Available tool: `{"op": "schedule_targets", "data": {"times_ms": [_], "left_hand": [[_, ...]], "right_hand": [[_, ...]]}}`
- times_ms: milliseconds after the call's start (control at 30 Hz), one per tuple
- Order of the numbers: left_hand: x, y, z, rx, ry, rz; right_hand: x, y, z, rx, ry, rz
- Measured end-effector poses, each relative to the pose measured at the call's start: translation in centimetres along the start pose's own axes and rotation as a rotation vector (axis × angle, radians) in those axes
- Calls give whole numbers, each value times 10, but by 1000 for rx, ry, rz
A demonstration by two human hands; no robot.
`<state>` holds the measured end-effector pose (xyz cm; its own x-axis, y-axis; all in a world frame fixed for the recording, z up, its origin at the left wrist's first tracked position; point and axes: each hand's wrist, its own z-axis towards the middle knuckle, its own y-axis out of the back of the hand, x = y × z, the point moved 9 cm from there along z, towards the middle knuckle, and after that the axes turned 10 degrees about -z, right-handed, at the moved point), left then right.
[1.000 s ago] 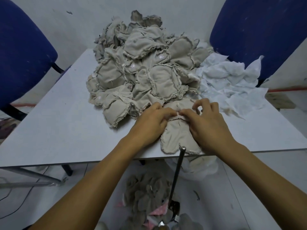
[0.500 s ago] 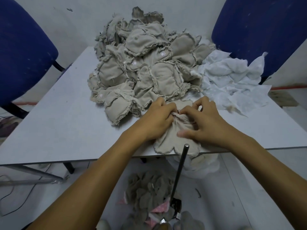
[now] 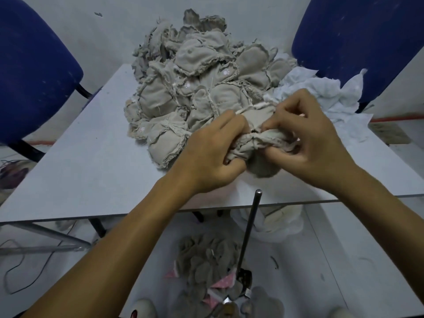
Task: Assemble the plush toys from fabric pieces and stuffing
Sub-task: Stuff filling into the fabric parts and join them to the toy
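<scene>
A beige fabric toy skin (image 3: 259,131) with frayed seams is bunched up just above the table's near edge. My left hand (image 3: 213,154) grips its left side with curled fingers. My right hand (image 3: 307,138) pinches its right side, thumb underneath. A small dark opening shows in the cloth between the two hands. Behind them lies a big heap of similar beige fabric skins (image 3: 195,86). White stuffing sheets (image 3: 321,92) are piled at the right rear of the table.
The grey table (image 3: 91,161) stands between two blue chairs (image 3: 34,72). An upright metal rod (image 3: 249,228) rises from the floor just before the table edge. Grey and pink plush pieces (image 3: 206,267) lie on the floor, with a white bag (image 3: 275,223) under the table.
The fabric skin lay flat on the table a second ago. Both hands have gathered it, lifted it and bunched it up between them, moving slightly right.
</scene>
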<state>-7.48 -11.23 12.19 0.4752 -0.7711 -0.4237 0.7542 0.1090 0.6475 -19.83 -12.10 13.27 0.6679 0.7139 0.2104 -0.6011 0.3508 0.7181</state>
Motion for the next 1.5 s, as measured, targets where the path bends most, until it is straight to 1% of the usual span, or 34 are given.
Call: {"op": "schedule_targets", "data": {"times_ms": [100, 167, 233, 333, 467, 600, 667, 733, 800, 933, 1033, 1167, 1267, 1400, 1500], "left_hand": [[-28, 7, -11, -77, -188, 20], [-39, 5, -21, -89, -261, 28], [-45, -4, -30, -74, -298, 48], [-44, -19, -45, -24, -286, 54], [-35, -40, -65, 53, -251, -90], [-22, -52, -81, 75, -186, -102], [-19, -53, -83, 83, -167, -113], [-20, -51, -82, 115, -185, -90], [-24, -44, -74, 138, -236, -32], [-38, -13, -44, 48, -316, -16], [-42, -1, -31, 7, -330, 44], [-40, 1, -31, 6, -293, 63], [-42, 2, -31, -5, -300, 42], [-43, 0, -33, -11, -299, 11], [-43, 9, -29, -84, -306, -26]], "right_hand": [[28, 15, -12, -107, 100, -61], [40, 16, -28, -159, 148, -118], [45, 11, -45, -167, 182, -165], [46, -4, -70, -119, 227, -171], [41, -16, -92, -120, 227, -133], [34, -32, -107, -106, 147, -109], [34, -40, -112, -73, 124, -107], [36, -40, -109, -56, 142, -132], [37, -29, -97, -77, 172, -161], [43, 11, -65, -262, 188, -244], [47, 24, -53, -340, 118, -258], [51, 18, -54, -346, -26, -175], [54, 13, -58, -355, -92, -116], [56, 6, -61, -304, -119, -89], [58, 16, -53, -337, -101, -101]]}}
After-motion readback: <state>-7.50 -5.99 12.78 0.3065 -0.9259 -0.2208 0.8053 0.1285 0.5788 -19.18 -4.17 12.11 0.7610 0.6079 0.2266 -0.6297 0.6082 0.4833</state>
